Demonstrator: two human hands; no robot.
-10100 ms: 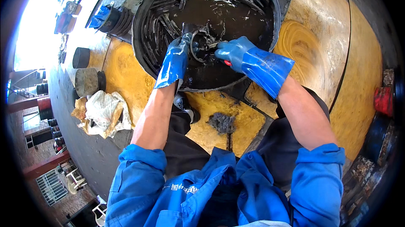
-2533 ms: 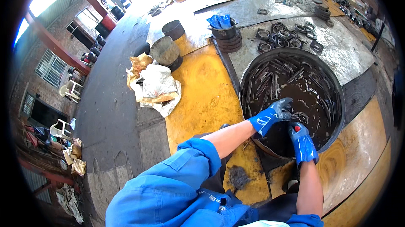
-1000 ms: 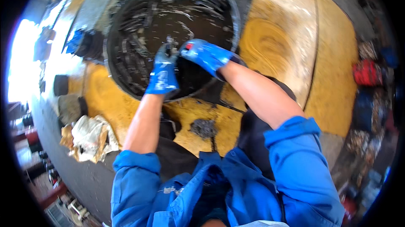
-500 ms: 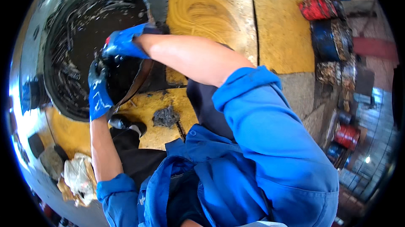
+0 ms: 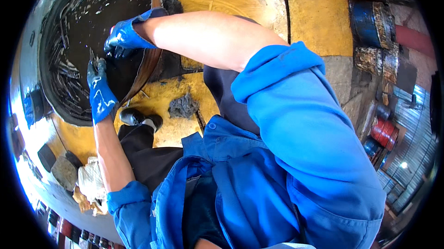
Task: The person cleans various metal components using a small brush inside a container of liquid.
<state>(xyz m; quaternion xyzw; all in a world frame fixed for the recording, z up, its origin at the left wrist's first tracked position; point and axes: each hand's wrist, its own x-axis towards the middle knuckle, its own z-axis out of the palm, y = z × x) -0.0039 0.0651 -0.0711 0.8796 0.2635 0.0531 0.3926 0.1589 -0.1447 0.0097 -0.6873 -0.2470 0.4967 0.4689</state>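
Left hand (image 5: 97, 74): in the upper left of the frame, over the tub (image 5: 148, 69); fingers partly bent and pointing up the frame, thumb close to them. A thin glinting piece (image 5: 93, 54) shows at the tips; cannot tell whether it is gripped or lies beyond.
Right hand (image 5: 121, 38): just right of and above the left, palm downward; fingers curled in, apparently around a red piece (image 5: 112, 30) that shows at the edge of the fist. The rest is hidden by the glove.
Hand placement: both inside the tub's outline, near each other, probably so that drips fall back into the liquid (image 5: 104, 20).
Gloves (image 5: 102, 103): blue, wet and long-cuffed, presumably to keep the dark liquid off the skin.
Sleeves (image 5: 277, 66): rolled back to about the elbow, likely to stay clear of the wet.
Tub contents: strips (image 5: 68, 69) lie along the left wall, perhaps pushed aside to leave the middle free.
Wad (image 5: 184, 106): grey, on the yellow sheet below and right of the tub, beside the shoe (image 5: 132, 116).
Bag (image 5: 90, 179): lower left, partly behind the left forearm.
Drums (image 5: 369, 24): upper right, well apart from the hands.
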